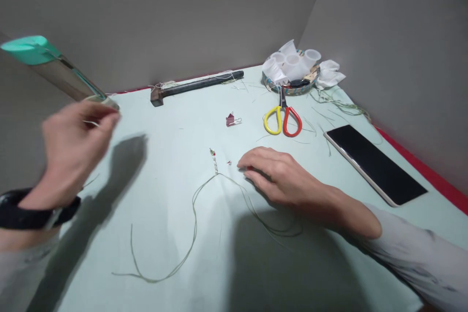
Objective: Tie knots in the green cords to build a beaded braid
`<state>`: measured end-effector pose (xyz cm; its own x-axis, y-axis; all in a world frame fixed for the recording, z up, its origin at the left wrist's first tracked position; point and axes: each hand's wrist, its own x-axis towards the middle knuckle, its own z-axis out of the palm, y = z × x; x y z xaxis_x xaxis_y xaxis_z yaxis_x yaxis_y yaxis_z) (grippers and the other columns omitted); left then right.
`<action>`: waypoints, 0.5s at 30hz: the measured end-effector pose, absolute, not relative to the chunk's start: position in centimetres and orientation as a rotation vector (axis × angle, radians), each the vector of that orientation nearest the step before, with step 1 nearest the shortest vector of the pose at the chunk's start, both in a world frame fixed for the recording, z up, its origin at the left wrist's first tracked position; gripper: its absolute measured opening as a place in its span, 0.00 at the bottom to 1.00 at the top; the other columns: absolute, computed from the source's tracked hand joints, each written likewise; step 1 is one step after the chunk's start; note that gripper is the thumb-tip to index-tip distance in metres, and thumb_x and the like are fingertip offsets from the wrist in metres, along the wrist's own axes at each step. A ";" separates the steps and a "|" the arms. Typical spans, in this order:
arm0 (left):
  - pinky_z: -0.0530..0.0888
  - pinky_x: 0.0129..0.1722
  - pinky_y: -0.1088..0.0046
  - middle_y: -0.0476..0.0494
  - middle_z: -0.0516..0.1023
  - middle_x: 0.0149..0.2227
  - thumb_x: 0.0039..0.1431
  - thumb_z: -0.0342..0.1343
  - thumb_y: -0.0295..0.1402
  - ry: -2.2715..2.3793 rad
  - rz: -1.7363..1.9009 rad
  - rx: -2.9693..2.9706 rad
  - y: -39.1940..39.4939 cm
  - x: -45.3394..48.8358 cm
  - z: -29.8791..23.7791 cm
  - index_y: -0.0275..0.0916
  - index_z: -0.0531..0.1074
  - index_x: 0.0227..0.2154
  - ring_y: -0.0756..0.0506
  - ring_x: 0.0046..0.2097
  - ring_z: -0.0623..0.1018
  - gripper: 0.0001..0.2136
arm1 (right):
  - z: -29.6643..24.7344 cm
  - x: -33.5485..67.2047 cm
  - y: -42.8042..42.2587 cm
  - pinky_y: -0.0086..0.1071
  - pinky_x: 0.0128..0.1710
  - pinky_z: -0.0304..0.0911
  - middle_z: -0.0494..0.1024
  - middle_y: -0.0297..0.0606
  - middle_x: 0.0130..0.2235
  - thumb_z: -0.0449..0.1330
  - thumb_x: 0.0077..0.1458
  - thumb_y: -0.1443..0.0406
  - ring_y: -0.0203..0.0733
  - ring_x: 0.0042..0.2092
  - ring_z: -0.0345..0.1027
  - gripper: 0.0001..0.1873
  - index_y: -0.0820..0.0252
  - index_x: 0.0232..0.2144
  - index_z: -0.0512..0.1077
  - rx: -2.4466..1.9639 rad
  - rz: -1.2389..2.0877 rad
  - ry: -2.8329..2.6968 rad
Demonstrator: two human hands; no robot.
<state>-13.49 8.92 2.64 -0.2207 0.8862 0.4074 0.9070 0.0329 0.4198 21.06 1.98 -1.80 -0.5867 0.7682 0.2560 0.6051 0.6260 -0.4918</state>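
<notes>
Grey sleeve (413, 258) reaching in from lower right, a person's right hand (278, 173) lies curled on a pale green cloth (164, 195), fingers relaxed, any grasp unclear, just beside a beaded green cord (215, 165). Yellow-and-red scissors (282, 119) sit at its 12 o'clock, a phone (373, 163) at 3 o'clock. Blurred left hand (78, 148) pinches beneath a teal-capped bottle (54, 63) at 12 o'clock, grip impossible to tell.
</notes>
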 end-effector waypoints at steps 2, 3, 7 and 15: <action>0.75 0.48 0.59 0.45 0.81 0.40 0.67 0.56 0.44 -2.168 -0.782 -2.306 5.9 -9.9 2.4 0.41 0.77 0.39 0.43 0.41 0.78 0.12 | -1.9 20.6 1.9 0.39 0.46 0.69 0.81 0.44 0.43 0.53 0.67 0.68 0.45 0.45 0.74 0.12 0.64 0.43 0.76 -1.091 0.497 -2.440; 0.74 0.45 0.61 0.46 0.81 0.38 0.66 0.55 0.45 -2.119 -0.709 -2.462 4.6 -8.3 2.3 0.42 0.77 0.37 0.43 0.39 0.77 0.12 | -2.0 20.4 1.8 0.39 0.46 0.67 0.80 0.44 0.42 0.53 0.66 0.68 0.45 0.45 0.73 0.11 0.64 0.42 0.76 -1.095 0.493 -2.459; 0.73 0.42 0.61 0.45 0.80 0.38 0.62 0.53 0.49 -2.005 -0.510 -2.809 1.6 -4.0 1.3 0.43 0.79 0.37 0.41 0.40 0.78 0.16 | -2.5 19.7 1.5 0.41 0.44 0.61 0.77 0.44 0.42 0.57 0.66 0.64 0.47 0.44 0.69 0.09 0.63 0.41 0.75 -1.134 0.424 -2.508; 0.70 0.40 0.58 0.42 0.76 0.36 0.63 0.49 0.43 -2.040 -0.370 -2.830 1.7 -2.0 -0.5 0.40 0.72 0.34 0.39 0.39 0.76 0.13 | -4.0 19.1 0.9 0.38 0.38 0.49 0.73 0.39 0.38 0.58 0.63 0.67 0.44 0.38 0.59 0.02 0.60 0.37 0.71 -1.177 0.252 -2.528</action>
<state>-2.04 1.70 -0.54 0.3247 0.9448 -0.0443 0.8691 -0.2796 0.4079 19.12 0.89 -4.04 -0.5989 0.7673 0.2294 0.7069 0.6411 -0.2988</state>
